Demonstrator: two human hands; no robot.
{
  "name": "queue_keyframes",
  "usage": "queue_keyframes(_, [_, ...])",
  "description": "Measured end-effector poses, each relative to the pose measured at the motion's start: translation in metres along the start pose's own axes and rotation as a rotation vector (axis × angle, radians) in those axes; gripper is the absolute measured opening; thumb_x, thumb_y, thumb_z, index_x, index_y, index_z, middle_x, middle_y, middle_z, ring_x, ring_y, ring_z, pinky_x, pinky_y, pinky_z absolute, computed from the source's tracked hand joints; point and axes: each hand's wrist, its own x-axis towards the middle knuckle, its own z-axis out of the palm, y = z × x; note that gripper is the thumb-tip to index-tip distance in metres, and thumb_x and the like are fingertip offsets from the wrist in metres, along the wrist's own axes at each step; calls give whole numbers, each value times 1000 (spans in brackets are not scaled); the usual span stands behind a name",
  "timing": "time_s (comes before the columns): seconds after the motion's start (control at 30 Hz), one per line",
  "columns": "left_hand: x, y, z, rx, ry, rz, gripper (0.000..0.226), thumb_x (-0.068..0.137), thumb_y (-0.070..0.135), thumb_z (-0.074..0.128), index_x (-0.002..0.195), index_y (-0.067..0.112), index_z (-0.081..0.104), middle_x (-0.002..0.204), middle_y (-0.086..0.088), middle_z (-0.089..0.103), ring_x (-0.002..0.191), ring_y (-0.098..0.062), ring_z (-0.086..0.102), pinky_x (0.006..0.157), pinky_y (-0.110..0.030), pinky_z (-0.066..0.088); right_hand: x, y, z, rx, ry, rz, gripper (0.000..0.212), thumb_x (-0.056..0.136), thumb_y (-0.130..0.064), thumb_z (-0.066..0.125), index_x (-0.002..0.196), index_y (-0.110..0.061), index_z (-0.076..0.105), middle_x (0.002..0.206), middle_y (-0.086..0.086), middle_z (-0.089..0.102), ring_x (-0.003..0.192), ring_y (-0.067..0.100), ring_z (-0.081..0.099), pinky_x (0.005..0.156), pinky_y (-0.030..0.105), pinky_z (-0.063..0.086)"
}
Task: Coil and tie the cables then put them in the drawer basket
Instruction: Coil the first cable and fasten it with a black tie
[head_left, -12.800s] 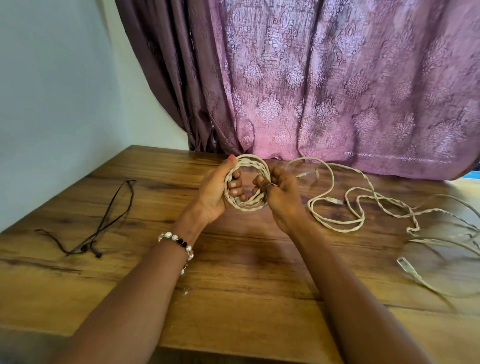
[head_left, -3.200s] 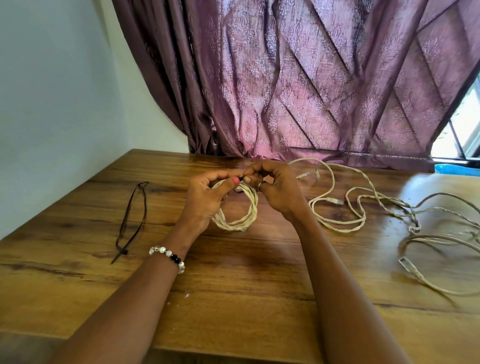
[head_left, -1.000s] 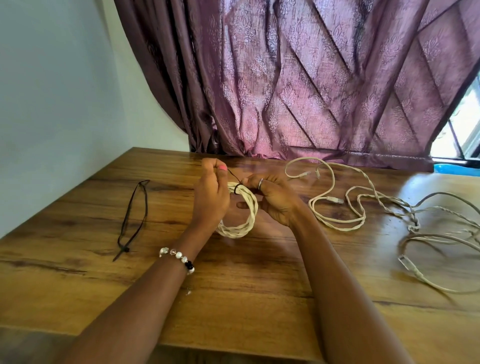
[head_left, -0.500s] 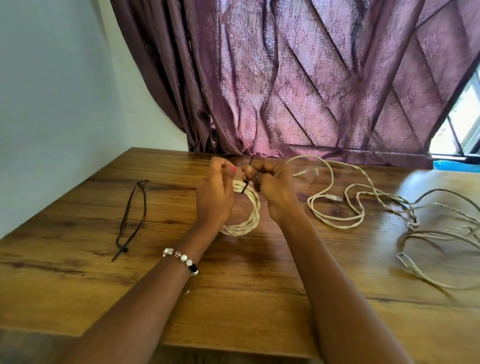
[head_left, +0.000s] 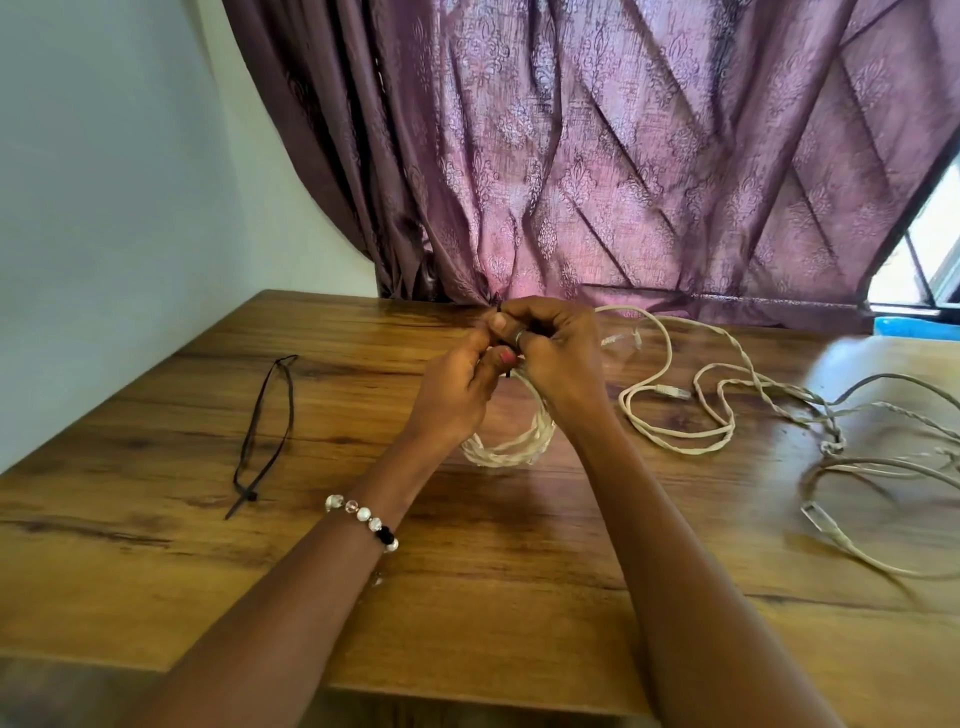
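A cream twisted cable wound into a small coil (head_left: 511, 446) hangs just above the wooden table (head_left: 467, 597), at its middle. My left hand (head_left: 454, 395) grips the coil's top from the left. My right hand (head_left: 550, 345) pinches a thin black cable tie (head_left: 498, 310) whose tip sticks up above my fingers. The tie's loop around the coil is hidden by both hands. Loose cream cables (head_left: 691, 410) sprawl to the right of my hands.
A second black cable tie (head_left: 265, 431) lies looped on the table's left part. More tangled pale cables (head_left: 883, 467) with a clear plug lie at the far right. A purple curtain (head_left: 623, 156) hangs behind the table; a white wall stands on the left.
My two hands have drawn closer together over the coil's top, and my right hand has pulled the tie's tail up and away. The coil stays in place.
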Motion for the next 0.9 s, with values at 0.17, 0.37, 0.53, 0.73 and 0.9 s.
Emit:
queue_keyframes(0.17, [0, 5, 4, -75, -56, -75, 24, 98, 27, 49, 76, 21, 57, 52, 8, 50, 44, -1, 46, 49, -19, 34, 2, 1, -3, -45, 57, 5, 9, 74, -5, 67, 68, -11, 71, 60, -1, 64, 58, 10, 57, 54, 27, 45])
queue_keyframes(0.37, [-2, 10, 12, -271, 7, -236, 18, 94, 19, 57, 82, 19, 69, 52, -1, 55, 38, -2, 44, 43, -16, 33, 4, 2, -5, 16, 186, 174, 20, 80, 10, 62, 65, -3, 69, 64, 12, 62, 61, 17, 55, 52, 28, 46])
queue_keyframes(0.53, [-1, 20, 14, -322, 28, -286, 15, 92, 12, 57, 83, 2, 64, 56, -7, 54, 33, -1, 41, 39, -11, 31, 9, 7, -6, -87, 268, 202, 30, 79, 5, 65, 55, -13, 65, 61, 17, 60, 61, 19, 53, 56, 38, 49])
queue_keyframes(0.73, [-1, 18, 16, -280, -18, -375, 21, 92, 20, 55, 75, 9, 59, 52, -7, 54, 39, -13, 42, 40, -22, 32, 14, 17, -6, -246, 308, 220, 16, 74, -5, 70, 58, -6, 67, 69, 23, 67, 58, 16, 53, 62, 44, 53])
queue_keyframes(0.9, [-5, 13, 8, -311, -68, -418, 18, 94, 21, 57, 79, 12, 60, 59, -8, 59, 39, -12, 43, 38, -18, 30, 8, 10, -11, -128, 104, 264, 17, 84, 4, 62, 71, -3, 71, 60, 3, 64, 55, 4, 58, 55, 21, 47])
